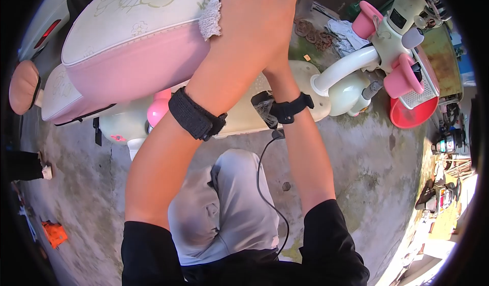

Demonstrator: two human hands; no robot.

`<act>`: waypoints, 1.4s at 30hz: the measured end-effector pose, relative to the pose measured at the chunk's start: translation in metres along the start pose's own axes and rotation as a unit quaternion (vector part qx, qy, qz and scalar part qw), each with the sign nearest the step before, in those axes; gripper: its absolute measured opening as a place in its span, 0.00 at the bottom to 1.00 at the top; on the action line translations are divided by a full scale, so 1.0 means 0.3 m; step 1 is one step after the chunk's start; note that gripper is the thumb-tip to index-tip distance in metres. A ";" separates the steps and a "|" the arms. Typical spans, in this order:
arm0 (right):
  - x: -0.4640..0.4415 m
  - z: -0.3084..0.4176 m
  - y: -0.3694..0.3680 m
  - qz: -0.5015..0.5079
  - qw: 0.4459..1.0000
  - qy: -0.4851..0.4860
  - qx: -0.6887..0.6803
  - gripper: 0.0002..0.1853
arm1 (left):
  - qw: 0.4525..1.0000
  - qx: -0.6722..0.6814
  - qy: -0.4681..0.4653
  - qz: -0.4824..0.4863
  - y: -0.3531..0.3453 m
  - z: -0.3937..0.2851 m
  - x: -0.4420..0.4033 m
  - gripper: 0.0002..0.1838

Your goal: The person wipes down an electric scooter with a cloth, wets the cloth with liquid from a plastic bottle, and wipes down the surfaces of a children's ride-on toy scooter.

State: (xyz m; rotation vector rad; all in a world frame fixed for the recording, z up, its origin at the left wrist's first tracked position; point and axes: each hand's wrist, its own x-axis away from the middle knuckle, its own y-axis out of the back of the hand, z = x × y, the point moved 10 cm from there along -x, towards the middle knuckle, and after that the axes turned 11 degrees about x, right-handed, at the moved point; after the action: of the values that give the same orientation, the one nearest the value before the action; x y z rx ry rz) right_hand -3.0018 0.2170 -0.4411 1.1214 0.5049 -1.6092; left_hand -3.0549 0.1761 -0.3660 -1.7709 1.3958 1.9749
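My left hand (257,18) is pressed over a white terry cloth (211,18) at the front end of a scooter seat (137,51), with its fingers bent and partly cut off by the top edge. The padded seat has a white top with printed cartoon outlines and flowers, and a pink side. My right hand (279,56) is close behind and beneath the left one; its fingers are hidden. Under the forearms runs the scooter's cream floorboard (305,89). Black straps circle both wrists, and a cable hangs from the right one.
Pink holders (401,77) and a white curved tube (346,69) are at the scooter's front. A red basin (415,113) is on the right. A white car (43,18) stands upper left, and a person's dark trouser leg (23,164) shows at left. An orange object (54,234) lies lower left.
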 end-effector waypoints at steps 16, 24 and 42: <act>0.223 0.132 0.079 -0.007 0.994 -0.108 -0.020 0.31 | 0.992 0.116 -0.029 0.044 0.114 -0.104 0.254 0.19; 0.415 0.090 0.210 0.113 0.977 -0.175 0.045 0.32 | 0.917 0.368 0.085 0.124 -0.049 -0.107 0.464 0.17; 0.918 -0.172 0.033 0.342 0.885 -0.129 0.287 0.36 | 0.878 0.216 0.169 0.393 -0.505 0.040 1.011 0.43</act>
State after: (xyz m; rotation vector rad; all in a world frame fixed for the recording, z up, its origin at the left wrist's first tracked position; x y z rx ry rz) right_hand -2.9711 0.1122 -0.6992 1.2860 -0.5467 -1.2484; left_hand -3.0555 0.1317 -0.7023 -1.4934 2.7544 1.4073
